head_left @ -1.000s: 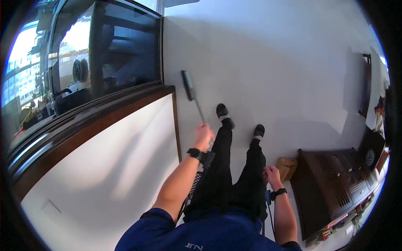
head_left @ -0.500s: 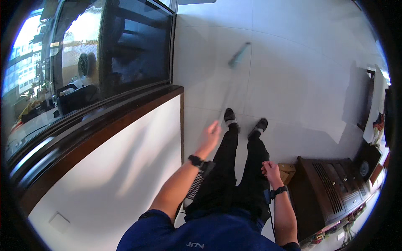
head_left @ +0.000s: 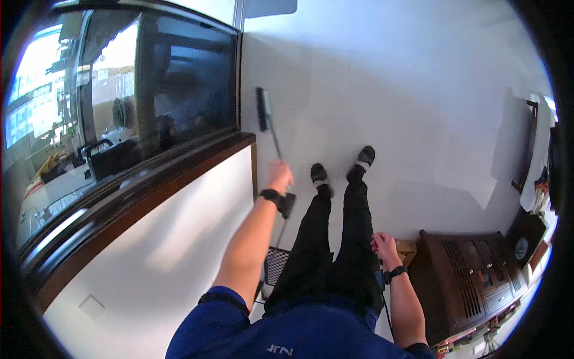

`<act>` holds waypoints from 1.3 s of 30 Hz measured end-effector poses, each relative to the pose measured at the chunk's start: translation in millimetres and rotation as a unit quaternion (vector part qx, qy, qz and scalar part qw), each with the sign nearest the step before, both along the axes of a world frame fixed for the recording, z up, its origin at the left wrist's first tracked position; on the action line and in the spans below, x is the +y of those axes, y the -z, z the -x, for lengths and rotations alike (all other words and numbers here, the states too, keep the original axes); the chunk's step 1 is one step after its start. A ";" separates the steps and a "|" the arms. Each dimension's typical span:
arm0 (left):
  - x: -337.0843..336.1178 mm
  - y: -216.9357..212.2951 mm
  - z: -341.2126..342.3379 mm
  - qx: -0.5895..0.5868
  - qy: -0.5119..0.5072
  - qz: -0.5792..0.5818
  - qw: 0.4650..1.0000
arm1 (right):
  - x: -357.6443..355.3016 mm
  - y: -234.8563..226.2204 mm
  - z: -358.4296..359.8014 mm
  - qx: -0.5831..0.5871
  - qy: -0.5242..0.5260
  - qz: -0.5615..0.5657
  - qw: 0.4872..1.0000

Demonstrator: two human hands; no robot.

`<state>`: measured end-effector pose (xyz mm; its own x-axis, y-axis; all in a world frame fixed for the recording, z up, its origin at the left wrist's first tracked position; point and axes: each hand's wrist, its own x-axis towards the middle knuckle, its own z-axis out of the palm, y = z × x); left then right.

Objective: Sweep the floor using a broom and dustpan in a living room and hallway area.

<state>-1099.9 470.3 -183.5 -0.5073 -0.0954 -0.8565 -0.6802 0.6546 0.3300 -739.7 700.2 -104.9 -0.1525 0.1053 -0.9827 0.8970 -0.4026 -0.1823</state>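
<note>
My left hand [head_left: 280, 175] is closed round the thin handle of a broom [head_left: 266, 109]. The broom's head, pale with dark bristles, is at the floor beside the lower corner of the dark glass panel. Just behind that wrist shows a small dark flat piece [head_left: 289, 206]; I cannot tell what it is or whether it touches the broom. Beside my right thigh, my right hand [head_left: 384, 245] hangs with its fingers curled in, and nothing shows in them.
A glass partition [head_left: 191, 78] with a dark wooden ledge [head_left: 149, 173] runs along the left above a white wall. My shoes [head_left: 321, 175] stand on the pale tiled floor [head_left: 412, 107]. By my right arm are a dark wooden cabinet [head_left: 442, 287] and a cardboard box [head_left: 406, 251]. A black mesh basket [head_left: 275, 267] is near my left leg.
The broom's head has swung left and nearer, from mid-floor to beside the partition. My left hand has moved left with it. My feet have shifted; the right hand has barely moved.
</note>
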 end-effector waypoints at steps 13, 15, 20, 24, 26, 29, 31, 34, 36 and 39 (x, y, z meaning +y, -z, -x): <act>267.6 -74.5 -62.3 -0.254 -0.008 -0.224 0.941 | 85.3 14.2 -17.7 0.042 0.079 -0.057 0.994; 252.2 -81.6 -36.3 -0.218 -0.001 -0.199 0.956 | 90.1 10.3 -7.4 0.032 0.085 -0.050 0.995; 194.0 -88.7 49.6 -0.104 -0.013 -0.101 0.989 | 104.0 5.2 10.2 0.010 0.097 -0.061 0.993; 152.6 -55.5 147.4 -0.007 -0.064 -0.058 0.996 | 98.3 11.6 25.3 0.011 0.114 -0.077 0.990; 141.6 -28.7 205.5 -0.025 -0.101 -0.061 0.993 | 97.3 9.8 41.7 0.006 0.112 -0.084 0.990; 127.2 13.9 291.1 -0.024 -0.137 -0.065 0.988 | 85.0 5.0 80.4 0.003 0.130 -0.081 0.988; 127.1 31.6 315.6 0.048 0.014 -0.147 0.988 | 73.8 -4.0 107.0 -0.017 0.139 -0.078 0.987; 213.8 23.9 294.7 0.046 0.037 -0.141 0.988 | 60.2 -5.2 125.9 -0.032 0.122 -0.064 0.990; 237.2 17.1 273.3 0.042 0.065 -0.103 0.992 | 53.9 -13.5 167.1 -0.037 0.143 -0.052 0.988; 262.8 -6.9 242.4 0.025 0.227 -0.072 0.971 | 54.5 -18.7 227.3 -0.043 0.135 -0.039 0.989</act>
<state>-1342.2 733.2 -176.6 -0.5114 0.2660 -0.8171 -0.3134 0.8277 0.4656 -967.1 754.8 -86.2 -0.0242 0.2074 -0.9780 0.7724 -0.6172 -0.1500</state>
